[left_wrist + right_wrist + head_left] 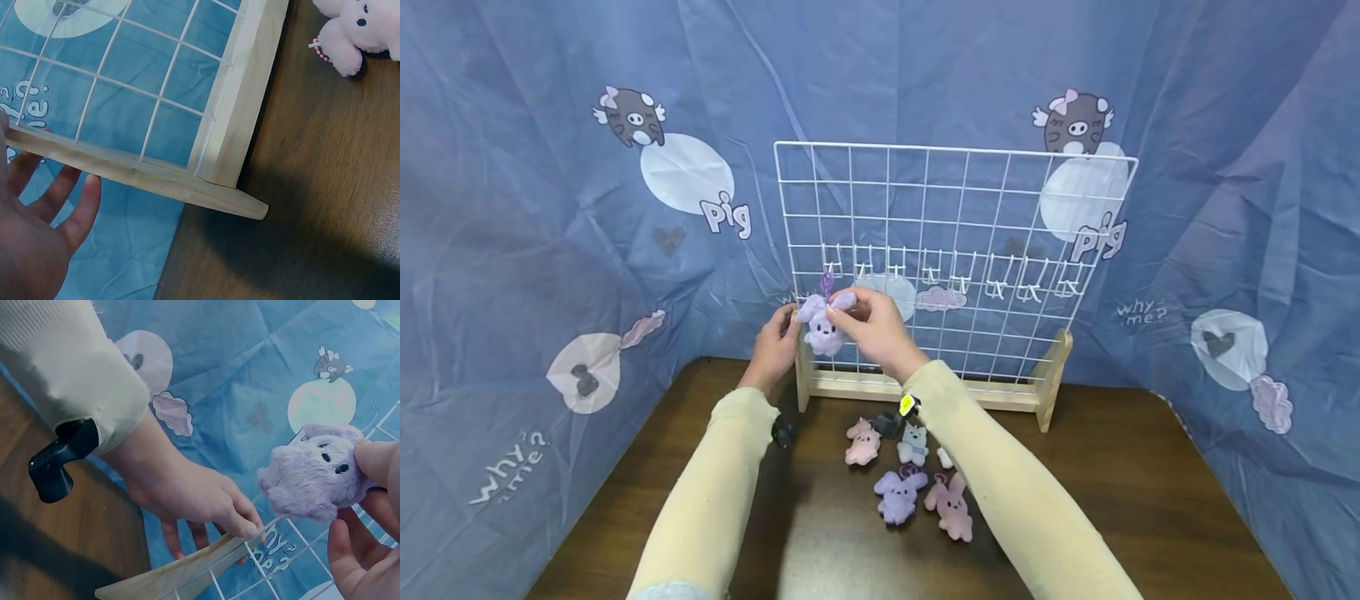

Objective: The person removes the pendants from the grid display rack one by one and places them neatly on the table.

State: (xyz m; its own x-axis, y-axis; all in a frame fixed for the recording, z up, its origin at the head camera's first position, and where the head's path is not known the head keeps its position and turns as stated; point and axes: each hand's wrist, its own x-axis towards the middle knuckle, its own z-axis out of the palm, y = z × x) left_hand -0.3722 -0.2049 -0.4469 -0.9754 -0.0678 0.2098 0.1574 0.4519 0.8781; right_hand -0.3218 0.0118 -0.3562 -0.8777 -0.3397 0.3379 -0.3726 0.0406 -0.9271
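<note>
A purple bunny plush keychain [824,335] is pinched between the thumb and fingers of my right hand [880,329], upright before the left end of a white wire grid rack [927,221]. Its purple chain [827,282] reaches up beside the leftmost hook [832,268]; whether it is on the hook I cannot tell. At the rack's left edge, my left hand [775,346] holds the wooden side post [137,175], thumb and forefinger at its top. The right wrist view shows the bunny's face [325,464] close up, with my thumb on it.
Several white hooks [996,287] hang in a row across the grid. On the brown table [827,542] lie a pink plush [862,443], a grey plush [913,446], another purple bunny [897,497] and a pink bunny [953,508]. A blue printed cloth [925,67] hangs behind.
</note>
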